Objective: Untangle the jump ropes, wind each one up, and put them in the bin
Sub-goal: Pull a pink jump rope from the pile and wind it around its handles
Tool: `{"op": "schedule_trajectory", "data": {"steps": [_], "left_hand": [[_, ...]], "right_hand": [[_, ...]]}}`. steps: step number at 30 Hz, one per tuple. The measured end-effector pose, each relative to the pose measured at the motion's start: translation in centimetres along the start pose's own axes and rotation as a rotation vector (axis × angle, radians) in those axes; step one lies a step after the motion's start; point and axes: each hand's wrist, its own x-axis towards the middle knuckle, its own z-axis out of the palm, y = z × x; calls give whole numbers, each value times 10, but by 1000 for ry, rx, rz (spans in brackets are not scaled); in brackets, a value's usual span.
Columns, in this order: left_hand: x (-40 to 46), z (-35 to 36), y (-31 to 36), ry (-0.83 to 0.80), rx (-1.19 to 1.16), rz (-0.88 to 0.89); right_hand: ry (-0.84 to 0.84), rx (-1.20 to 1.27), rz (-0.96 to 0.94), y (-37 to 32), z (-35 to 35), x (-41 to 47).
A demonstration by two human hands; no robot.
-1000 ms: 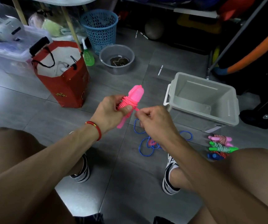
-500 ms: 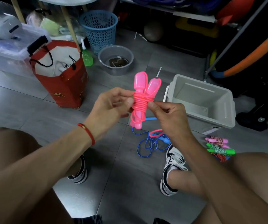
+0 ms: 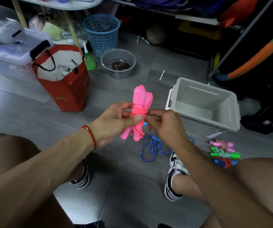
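A pink jump rope, its cord wound round its two handles, stands upright in the middle of the view. My left hand grips the bundle with the thumb pressed on the coils. My right hand pinches the cord at the bundle's right side. A blue jump rope lies loose on the floor below my hands, partly hidden by my right arm. The grey bin stands open to the right. Three wound ropes lie by my right knee.
A red paper bag stands on the floor at the left, with a clear lidded box behind it. A grey bowl, a green bottle and a blue mesh basket are further back. My shoes flank the blue rope.
The pink bundle was turned upright and then lowered a little. My right hand went from pulling the cord to pinching it at the coils.
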Motion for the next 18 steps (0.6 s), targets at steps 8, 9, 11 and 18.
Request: {"op": "schedule_trajectory", "data": {"steps": [8, 9, 11, 18], "left_hand": [[10, 1, -10, 232, 79, -4], [10, 2, -11, 242, 44, -9], [10, 3, -10, 256, -14, -21], [6, -3, -2, 108, -324, -240]], "right_hand": [[8, -182, 2, -23, 8, -4], [15, -161, -9, -26, 8, -7], [27, -157, -40, -30, 8, -12], [49, -24, -79, -26, 2, -4]]}}
